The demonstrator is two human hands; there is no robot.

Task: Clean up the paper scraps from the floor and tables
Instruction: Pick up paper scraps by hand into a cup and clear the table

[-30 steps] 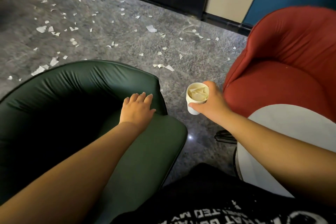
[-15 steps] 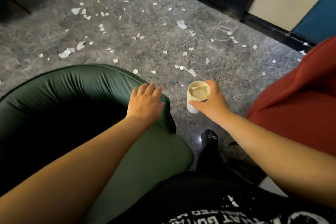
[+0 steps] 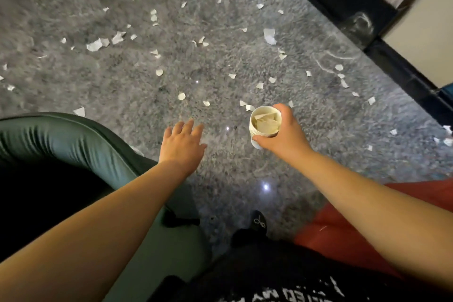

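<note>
Right hand (image 3: 285, 133) curled around white paper cup (image 3: 264, 126) part-filled with scraps; left hand (image 3: 182, 146) empty, fingers loosely spread above grey speckled floor (image 3: 147, 95); torn white paper scraps (image 3: 181, 96) just ahead; best to pinch nearest bits, cup held low alongside.

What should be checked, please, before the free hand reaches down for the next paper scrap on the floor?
1. Left hand free, fingers spread: ok.
2. Right hand grips the paper cup: ok.
3. Cup upright, mouth up: ok.
4. Room left in the cup: cannot tell; scraps lie near the rim.
5. Scraps on the grey floor ahead of the left hand: ok.
6. Green chair clear of the hand's path: ok.
</note>
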